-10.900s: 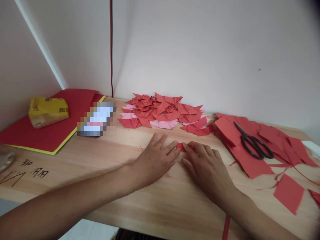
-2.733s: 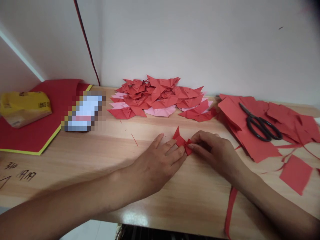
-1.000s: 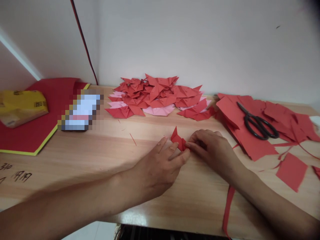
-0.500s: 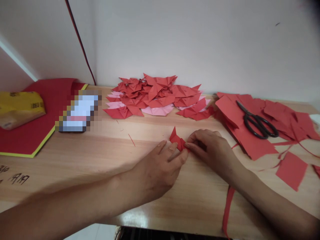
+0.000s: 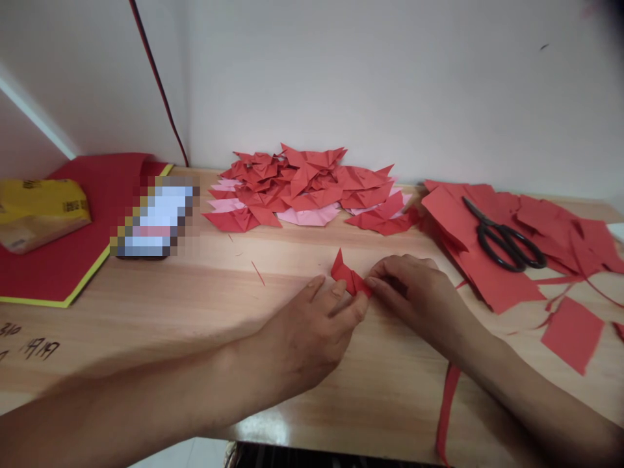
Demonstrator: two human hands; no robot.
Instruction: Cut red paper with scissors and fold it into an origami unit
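Observation:
A small folded red paper piece point(image 5: 346, 277) sits on the wooden desk point(image 5: 205, 305) between my two hands. My left hand point(image 5: 307, 331) pinches its near edge with curled fingers. My right hand point(image 5: 414, 296) has its fingers closed on the piece's right end. One pointed flap of the piece sticks up to the left. Most of the piece under my fingers is hidden.
A heap of folded red and pink paper shapes point(image 5: 307, 188) lies by the wall. Black scissors point(image 5: 507, 235) rest on cut red sheets point(image 5: 492, 286) at right. A loose red square point(image 5: 572, 331) and a red strip point(image 5: 446, 409) lie near the front edge. A yellow packet point(image 5: 39, 211) sits on red card point(image 5: 58, 260) at left.
Over the last second my hands have barely moved; both stay pinched on the red piece. Earlier they pressed it flat on the desk.

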